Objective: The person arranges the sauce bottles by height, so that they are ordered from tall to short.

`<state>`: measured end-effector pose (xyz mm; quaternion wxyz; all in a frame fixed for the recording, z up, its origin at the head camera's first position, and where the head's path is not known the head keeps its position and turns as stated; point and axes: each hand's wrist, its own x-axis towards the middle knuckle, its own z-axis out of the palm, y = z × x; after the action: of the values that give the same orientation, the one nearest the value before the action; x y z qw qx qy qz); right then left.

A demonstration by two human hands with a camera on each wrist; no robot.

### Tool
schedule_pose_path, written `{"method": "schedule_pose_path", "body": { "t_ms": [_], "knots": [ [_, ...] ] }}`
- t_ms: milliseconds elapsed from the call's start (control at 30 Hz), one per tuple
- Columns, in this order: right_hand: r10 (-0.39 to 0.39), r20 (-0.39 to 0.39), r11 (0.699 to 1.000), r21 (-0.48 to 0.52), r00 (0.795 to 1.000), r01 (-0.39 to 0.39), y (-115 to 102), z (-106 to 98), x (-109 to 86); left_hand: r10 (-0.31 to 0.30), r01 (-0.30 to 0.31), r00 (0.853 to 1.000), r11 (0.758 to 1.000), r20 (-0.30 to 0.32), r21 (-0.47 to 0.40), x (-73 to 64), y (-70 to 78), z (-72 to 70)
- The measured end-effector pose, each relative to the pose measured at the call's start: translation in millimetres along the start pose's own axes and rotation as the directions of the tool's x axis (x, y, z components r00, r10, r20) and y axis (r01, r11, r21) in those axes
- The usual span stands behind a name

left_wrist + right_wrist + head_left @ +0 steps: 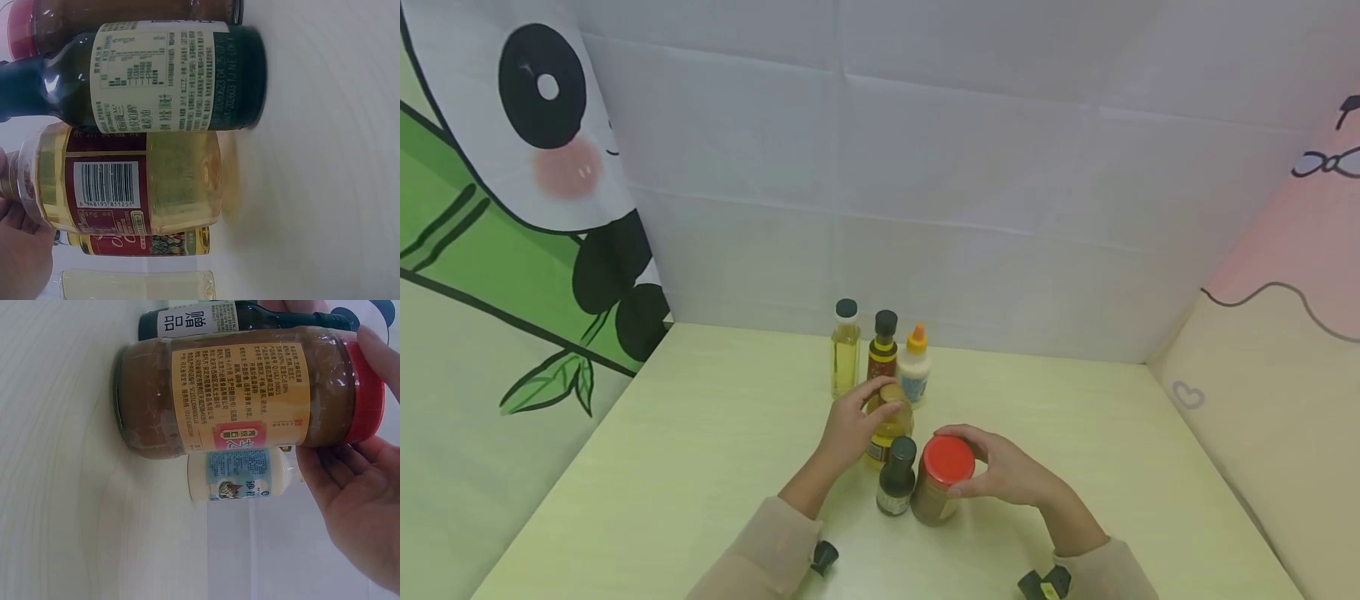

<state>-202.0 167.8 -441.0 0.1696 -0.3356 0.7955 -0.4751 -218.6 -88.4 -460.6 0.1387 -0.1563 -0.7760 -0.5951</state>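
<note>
My left hand [848,427] grips the yellow cooking oil bottle [899,427] at its neck, just below the gold cap. The bottle's barcode label faces the left wrist camera. My right hand [1013,472] holds a jar of brown paste [931,502] around its red lid, thumb on one side and fingers on the other. In the right wrist view, the jar's yellow label [244,394] shows clearly. Between the two stands a small dark green bottle [895,482] with a pale label, close beside the jar; neither hand grips it.
Behind the oil bottle stand a slim bottle of pale yellow liquid [846,358], a dark-capped bottle with a red label [882,354] and a white squeeze bottle [914,371] with an orange tip. A white cloth wall [940,208] closes off the table's [715,433] back edge.
</note>
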Motion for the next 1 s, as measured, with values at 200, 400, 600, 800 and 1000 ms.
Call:
{"method": "schedule_pose_path", "body": {
  "t_ms": [200, 400, 600, 800, 1000],
  "knots": [
    [-0.006, 0.000, 1.000, -0.005, 1.000, 0.006, 1.1, -0.2, 0.4, -0.007, 0.007, 1.000, 1.000, -0.001, 0.004, 2.4, -0.4, 0.4],
    [0.014, 0.004, 1.000, -0.007, 1.000, -0.014, -0.5, 0.3, 0.5, -0.024, 0.024, 1.000, 1.000, 0.006, 0.008, 4.8, 0.5, 0.2],
    [0.011, 0.005, 1.000, -0.008, 1.000, -0.011, 0.7, 0.2, 0.5, -0.044, 0.043, 0.999, 0.999, 0.019, 0.015, 8.8, -0.7, 0.6],
    [0.014, 0.002, 1.000, -0.024, 1.000, -0.013, 3.5, 0.3, 0.5, -0.058, 0.057, 0.998, 0.998, 0.034, 0.026, 12.0, 0.8, 0.1],
    [0.010, 0.003, 1.000, -0.026, 1.000, -0.010, 3.6, -0.2, 0.8, -0.045, 0.044, 0.998, 0.998, 0.048, 0.037, 15.6, -0.5, 0.8]
  ]
}}
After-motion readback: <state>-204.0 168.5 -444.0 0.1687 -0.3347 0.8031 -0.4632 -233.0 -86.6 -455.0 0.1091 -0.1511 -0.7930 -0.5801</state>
